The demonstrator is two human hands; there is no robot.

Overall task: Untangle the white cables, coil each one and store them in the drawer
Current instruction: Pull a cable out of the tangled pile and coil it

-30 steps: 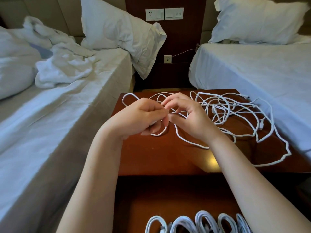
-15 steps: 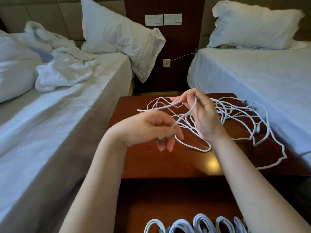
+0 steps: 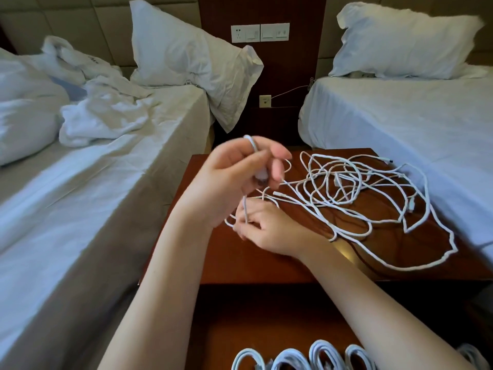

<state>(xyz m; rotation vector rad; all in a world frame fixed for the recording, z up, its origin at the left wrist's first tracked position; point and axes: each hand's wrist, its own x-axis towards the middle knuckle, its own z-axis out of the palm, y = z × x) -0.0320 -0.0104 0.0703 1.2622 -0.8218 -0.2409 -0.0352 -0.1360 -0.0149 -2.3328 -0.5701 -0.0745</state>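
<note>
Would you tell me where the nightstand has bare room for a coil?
The nightstand is bare along its near edge, between the right hand and the drawer. The tangled cables crowd its back and right side.

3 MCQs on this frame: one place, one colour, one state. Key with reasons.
1. Where does the tangle lie?
A. on the left bed
B. on the floor
C. on the nightstand

2. What colour is the tangle?
A. white
B. black
C. red

3. What is the left hand doing?
A. lying flat on the nightstand
B. gripping a cable, higher than the right hand
C. hanging empty

Key: 1 C, its loops spread over the wooden top. 2 A, every strand is white. 3 B, its fingers curl round the cable, which runs down to the right hand.
</note>
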